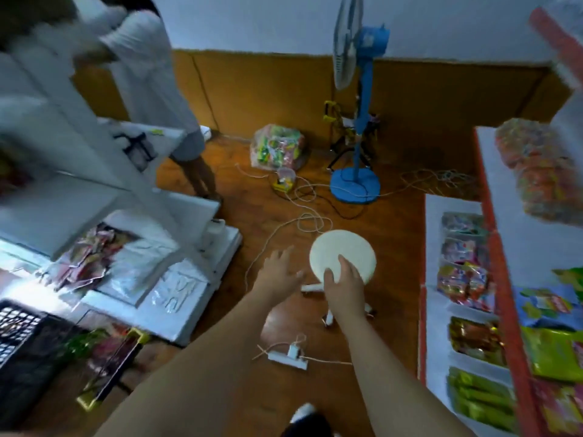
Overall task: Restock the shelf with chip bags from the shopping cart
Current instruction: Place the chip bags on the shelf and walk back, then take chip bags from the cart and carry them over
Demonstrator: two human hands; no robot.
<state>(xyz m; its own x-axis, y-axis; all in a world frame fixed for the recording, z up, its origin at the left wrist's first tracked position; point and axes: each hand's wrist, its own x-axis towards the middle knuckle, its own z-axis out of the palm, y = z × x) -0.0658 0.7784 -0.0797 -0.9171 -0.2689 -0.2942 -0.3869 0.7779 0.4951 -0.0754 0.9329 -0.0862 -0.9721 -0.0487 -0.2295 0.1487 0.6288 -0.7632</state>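
Observation:
My right hand (344, 288) is closed over the near edge of a round white stool (345, 247) on the wooden floor. My left hand (280, 269) hovers just left of the stool, fingers spread and holding nothing. A black mesh shopping cart (22, 339) sits at the lower left, with colourful bags (104, 342) blurred beside it. On the right stands a shelf with an orange-red frame (504, 294). It holds green chip bags (555, 351) and other snack packs (463, 279).
A blue standing fan (356, 184) and a clear sack of snacks (277, 149) stand by the far wall. Loose cords and a white power strip (288, 357) lie on the floor around the stool. White shelving (176, 279) fills the left, with another person in white (148, 74) behind it.

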